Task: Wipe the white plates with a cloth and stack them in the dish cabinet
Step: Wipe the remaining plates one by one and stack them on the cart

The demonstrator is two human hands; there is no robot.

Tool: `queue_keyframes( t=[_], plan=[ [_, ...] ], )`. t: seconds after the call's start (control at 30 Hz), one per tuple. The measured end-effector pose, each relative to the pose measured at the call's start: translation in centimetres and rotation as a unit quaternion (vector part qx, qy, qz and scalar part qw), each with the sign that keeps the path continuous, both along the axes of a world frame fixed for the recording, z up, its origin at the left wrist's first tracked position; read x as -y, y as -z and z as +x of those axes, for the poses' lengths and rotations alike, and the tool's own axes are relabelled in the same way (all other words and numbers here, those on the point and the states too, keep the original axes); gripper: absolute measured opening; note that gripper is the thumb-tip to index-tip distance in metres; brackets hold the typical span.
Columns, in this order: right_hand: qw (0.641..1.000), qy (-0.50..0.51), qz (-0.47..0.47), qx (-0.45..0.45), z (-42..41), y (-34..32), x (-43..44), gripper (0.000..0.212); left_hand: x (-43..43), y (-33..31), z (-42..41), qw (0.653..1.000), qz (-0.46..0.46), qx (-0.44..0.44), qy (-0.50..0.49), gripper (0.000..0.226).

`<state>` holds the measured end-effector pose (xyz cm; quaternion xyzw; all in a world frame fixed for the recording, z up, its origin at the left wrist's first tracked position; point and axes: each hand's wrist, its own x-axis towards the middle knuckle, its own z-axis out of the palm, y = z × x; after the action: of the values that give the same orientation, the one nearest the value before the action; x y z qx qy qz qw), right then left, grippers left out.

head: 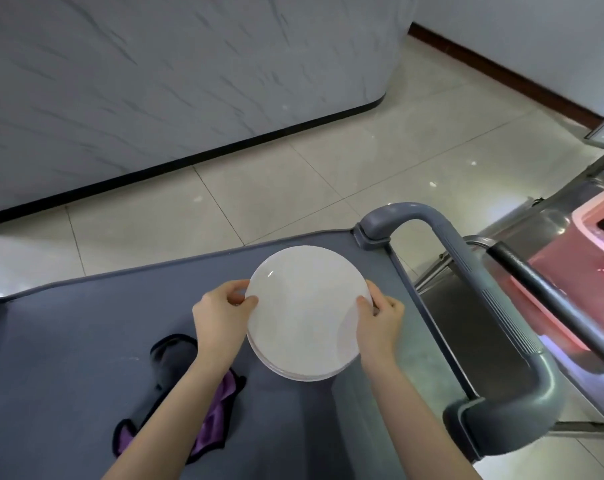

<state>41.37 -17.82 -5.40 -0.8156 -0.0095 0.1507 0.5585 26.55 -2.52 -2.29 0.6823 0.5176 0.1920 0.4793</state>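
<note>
Head view. A stack of white plates (pixel 304 306) sits over the grey cart deck (pixel 68 341), toward its far right corner and just inside the cart handle (pixel 515 327). The left hand (pixel 221 313) and right hand (pixel 380 320) take the stack at opposite sides of the rim. On each hand the thumb lies on the top plate and the other fingers (pixel 375 293) curl under the edge, so both sets of fingers are clamped on the stack. This two-sided hold probably serves to carry all the plates level and together. Whether the stack rests on the deck or is just clear of it cannot be told.

The plates are round, plain and glossy, with a shallow well and a bright highlight near the far left rim. Several rims show stepped at the near edge, slightly out of line.

The purple, dark-edged cloth (pixel 209 429) lies crumpled on the deck near its near edge, partly under the left forearm and apart from the plates. Laid aside in this way, it suggests that wiping is done and the move to the cabinet is in hand. No cabinet is in view.
</note>
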Motion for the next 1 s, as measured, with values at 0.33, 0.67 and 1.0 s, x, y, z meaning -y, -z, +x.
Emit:
queue_keyframes(
  t=[0.33,0.67,1.0],
  plan=[
    [0.999,-0.043,0.004,0.014,-0.6,0.1,0.2,0.041,1.2,1.3,-0.3,0.993,0.111,-0.035,0.029,0.024],
    [0.992,-0.122,-0.043,0.014,0.1,0.2,1.3,0.044,1.3,2.2,-0.3,0.988,0.136,-0.056,0.045,0.025],
    [0.99,-0.069,0.073,-0.104,-0.3,0.0,0.7,0.033,2.8,2.3,1.4,0.974,-0.173,0.142,-0.022,0.046]
  ],
)
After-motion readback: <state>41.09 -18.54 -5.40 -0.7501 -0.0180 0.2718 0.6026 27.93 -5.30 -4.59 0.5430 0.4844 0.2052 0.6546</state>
